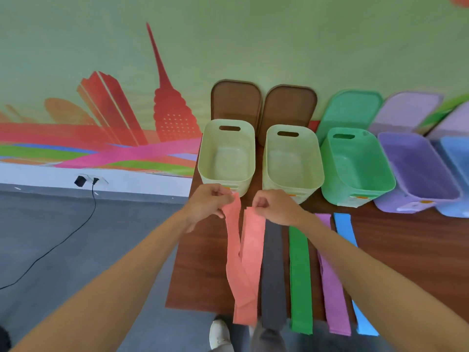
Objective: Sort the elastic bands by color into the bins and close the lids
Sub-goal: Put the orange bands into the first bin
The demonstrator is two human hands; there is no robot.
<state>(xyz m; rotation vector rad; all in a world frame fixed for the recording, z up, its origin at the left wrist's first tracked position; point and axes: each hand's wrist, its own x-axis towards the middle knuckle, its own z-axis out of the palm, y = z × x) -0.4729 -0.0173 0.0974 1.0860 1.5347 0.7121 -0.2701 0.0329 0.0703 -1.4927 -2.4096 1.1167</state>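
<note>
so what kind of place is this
Likely an indoor activity room or office: a painted skyline mural on the wall, a grey floor, and a wooden table holding coloured bins.

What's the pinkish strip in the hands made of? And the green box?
The salmon-pink flat band is probably thin stretchy rubber or fabric, matte; it hangs limp and twisted from the left hand and right hand. The green rectangular bin is likely moulded plastic: smooth, faintly shiny, with rounded corners and a cut-out handle.
</note>
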